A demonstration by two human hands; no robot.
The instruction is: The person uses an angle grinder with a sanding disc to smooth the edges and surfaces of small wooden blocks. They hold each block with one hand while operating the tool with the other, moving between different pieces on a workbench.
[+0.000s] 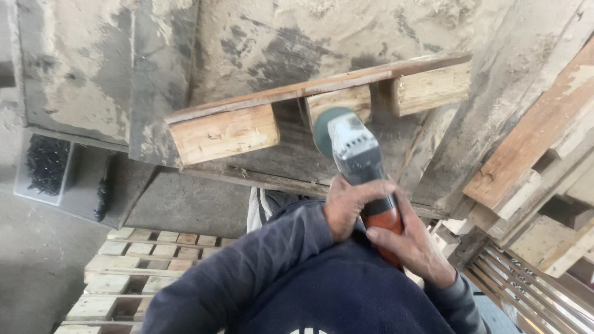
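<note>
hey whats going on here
A person in a dark blue sweatshirt holds an angle grinder with both hands, the left hand over the top and the right hand around its orange handle. Its disc sits against the middle wooden block of a board with three blocks, lying on a dusty workbench. Wooden pallets lie on the floor below.

Your left hand [348,204] curls its fingers closed over the top, knuckles up, its dark blue sleeve bent at the elbow. Your right hand [413,247] clamps closed just beside it, fingers pointing left, wrist angled in from the lower right.
</note>
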